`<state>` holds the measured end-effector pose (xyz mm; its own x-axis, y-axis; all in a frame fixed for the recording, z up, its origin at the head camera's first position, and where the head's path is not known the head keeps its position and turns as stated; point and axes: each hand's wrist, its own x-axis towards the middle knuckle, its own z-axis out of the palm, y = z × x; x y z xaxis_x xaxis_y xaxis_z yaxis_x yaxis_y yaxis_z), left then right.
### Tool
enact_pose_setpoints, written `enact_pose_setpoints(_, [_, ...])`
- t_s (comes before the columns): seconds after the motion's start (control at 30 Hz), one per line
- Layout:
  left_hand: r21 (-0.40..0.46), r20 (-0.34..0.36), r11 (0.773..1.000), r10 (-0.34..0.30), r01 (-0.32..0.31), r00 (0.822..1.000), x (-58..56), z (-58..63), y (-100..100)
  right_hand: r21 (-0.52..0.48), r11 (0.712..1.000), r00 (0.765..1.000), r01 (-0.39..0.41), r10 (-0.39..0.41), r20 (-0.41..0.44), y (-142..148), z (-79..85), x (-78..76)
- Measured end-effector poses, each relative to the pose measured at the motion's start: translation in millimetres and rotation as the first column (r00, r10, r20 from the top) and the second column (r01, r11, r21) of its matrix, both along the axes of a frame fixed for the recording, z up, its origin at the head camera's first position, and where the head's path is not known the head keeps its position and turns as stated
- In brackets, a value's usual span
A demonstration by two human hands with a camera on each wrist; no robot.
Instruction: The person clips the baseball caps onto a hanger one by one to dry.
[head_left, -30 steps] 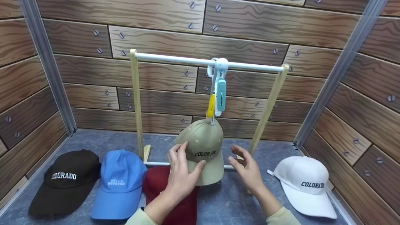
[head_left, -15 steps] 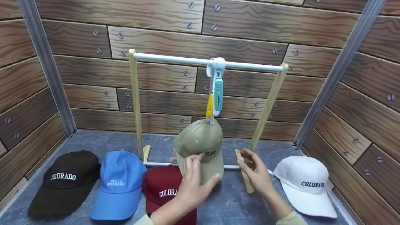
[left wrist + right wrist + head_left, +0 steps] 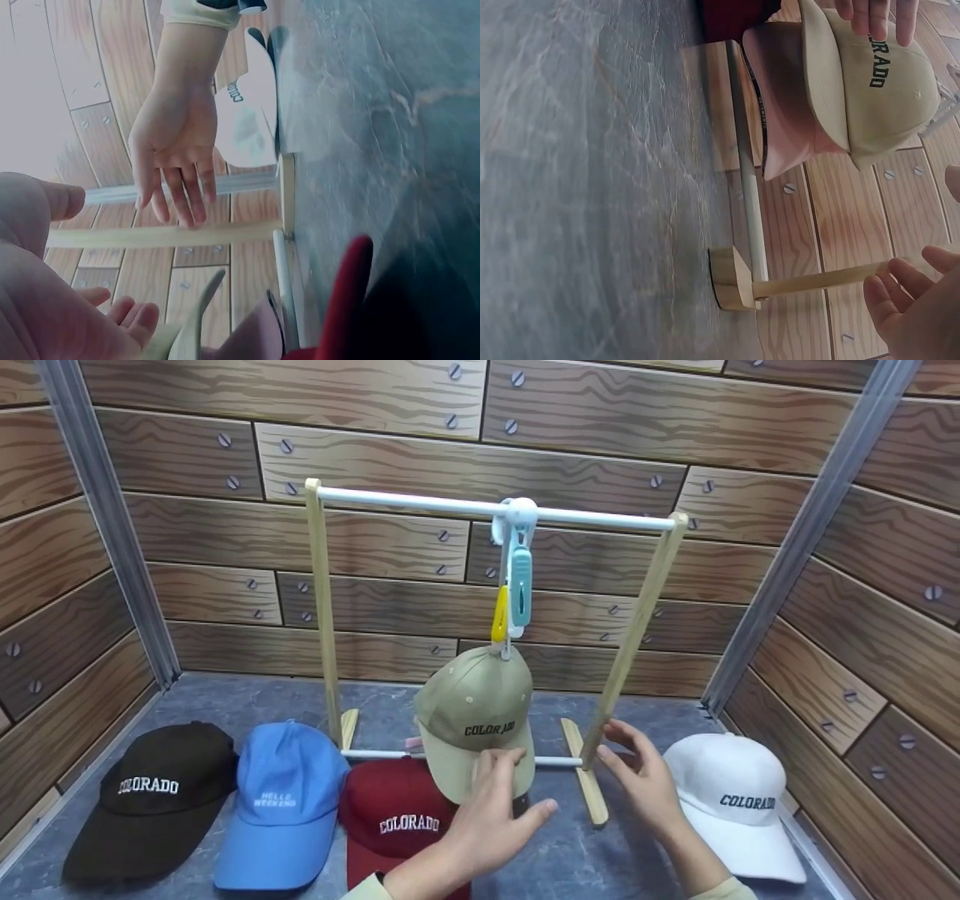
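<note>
A khaki cap (image 3: 472,697) lettered COLORADO hangs from a white hanger (image 3: 520,514) that carries a teal clip (image 3: 520,585) and a yellow clip (image 3: 499,616). Holding nothing, my left hand (image 3: 491,821) overlaps the cap's brim in the head view, its fingers loosely bent and thumb out to the side. My right hand (image 3: 646,780) is relaxed beside the rack's right wooden post (image 3: 637,630), palm facing inward, also holding nothing. Behind the khaki cap, a pink cap (image 3: 780,105) shows in the right wrist view.
The rack's white top bar (image 3: 412,502) bears the hanger, and its lower bar (image 3: 559,762) runs near the table. On the table lie a black cap (image 3: 150,810), a blue cap (image 3: 285,817), a dark red cap (image 3: 382,799) and, at right, a white cap (image 3: 724,780).
My left hand has drawn down and right from the khaki cap's side to in front of its brim, uncovering the red cap. My right hand has moved right, away from the khaki cap.
</note>
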<state>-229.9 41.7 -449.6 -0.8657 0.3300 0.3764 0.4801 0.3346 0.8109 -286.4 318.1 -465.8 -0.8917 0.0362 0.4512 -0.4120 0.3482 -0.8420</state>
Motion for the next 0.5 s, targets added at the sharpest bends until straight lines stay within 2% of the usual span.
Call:
enact_pose_setpoints(0.1, [0.003,-0.017,1.000,-0.009,0.009,1.000,0.6,-2.3,9,0.021,1.000,1.000,0.017,-0.017,0.003,4,0.0,1.0])
enact_pose_setpoints(0.23, [-0.009,-0.057,1.000,0.020,-0.020,0.998,2.1,-6.0,23,0.066,0.997,0.999,0.038,-0.036,-0.024,9,-1.1,-0.2])
enact_pose_setpoints(0.33, [-0.018,-0.034,0.999,0.037,-0.037,0.999,2.8,-6.2,31,0.130,0.990,0.997,0.054,-0.046,-0.067,12,-2.8,-1.8])
enact_pose_setpoints(0.5, [-0.040,0.030,0.998,0.055,-0.054,0.998,2.0,-5.0,42,0.249,0.963,0.990,0.103,-0.075,-0.117,22,-4.6,-4.6])
